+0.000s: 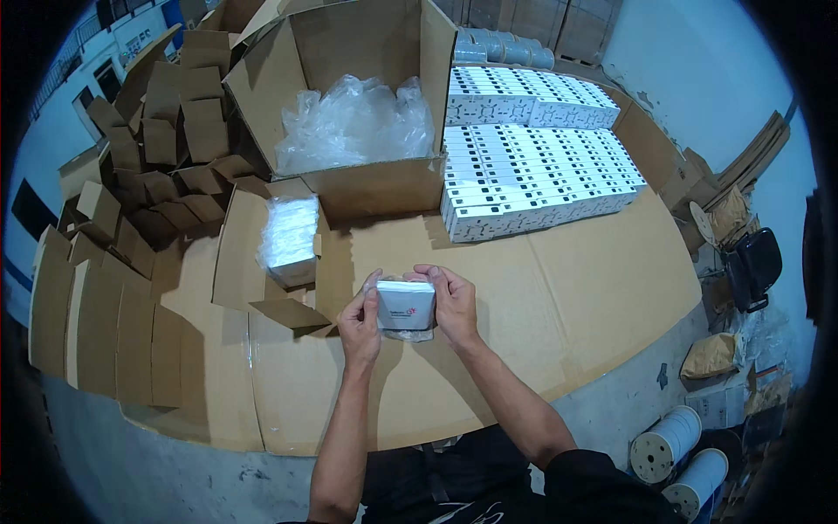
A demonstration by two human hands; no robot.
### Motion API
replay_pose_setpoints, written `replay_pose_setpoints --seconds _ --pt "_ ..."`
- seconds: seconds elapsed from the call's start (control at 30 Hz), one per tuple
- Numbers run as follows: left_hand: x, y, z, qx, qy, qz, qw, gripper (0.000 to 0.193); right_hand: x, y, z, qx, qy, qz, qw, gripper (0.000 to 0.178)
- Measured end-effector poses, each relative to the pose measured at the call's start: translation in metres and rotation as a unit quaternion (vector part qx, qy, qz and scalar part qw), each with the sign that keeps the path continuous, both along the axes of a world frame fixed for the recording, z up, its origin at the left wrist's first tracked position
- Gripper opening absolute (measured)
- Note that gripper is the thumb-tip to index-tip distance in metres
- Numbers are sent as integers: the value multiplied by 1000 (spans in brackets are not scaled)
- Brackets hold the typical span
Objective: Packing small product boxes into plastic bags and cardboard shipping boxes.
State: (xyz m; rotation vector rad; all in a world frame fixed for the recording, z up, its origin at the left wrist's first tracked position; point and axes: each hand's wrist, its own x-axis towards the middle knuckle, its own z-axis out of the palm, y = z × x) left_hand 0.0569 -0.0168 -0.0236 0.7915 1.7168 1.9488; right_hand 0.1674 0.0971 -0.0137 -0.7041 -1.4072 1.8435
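Between my two hands is a small white box (405, 306) with a little red mark and dark print on its face. Clear plastic wrap shows around its edges, mostly below it. My left hand (358, 325) grips the left side, thumb along the edge. At the right side and top corner, the fingers of my right hand (454, 307) are closed on it. Left of my hands stands an open small carton (240, 249), holding a row of plastic-wrapped white packets (292, 236).
A large open carton (375, 188) filled with crumpled clear plastic bags (358, 127) stands behind. Rows of white boxes (541, 179) are stacked at right on the cardboard-covered table (559, 297). Several empty cartons (131, 314) crowd the left. Cable spools (668, 441) sit on the floor.
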Motion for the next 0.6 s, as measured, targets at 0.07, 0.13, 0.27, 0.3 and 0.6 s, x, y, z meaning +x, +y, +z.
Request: replay_pose_setpoints --seconds 0.07,0.13,0.27,0.3,0.6 --pt "0 0 -2 19 -1 -5 1000 38 1 0 -2 50 -18 -11 999 40" --pt "-3 1 -9 35 -38 -10 999 40 -1 -1 0 13 31 -23 999 39" --pt "-6 4 -17 54 -61 8 997 42 9 3 -9 -79 33 9 996 35" --pt "-8 5 -22 65 -84 5 994 43 13 4 -15 -79 33 9 996 35" --pt "-5 4 -15 75 -115 -17 990 44 19 2 -16 -124 69 -4 990 21"
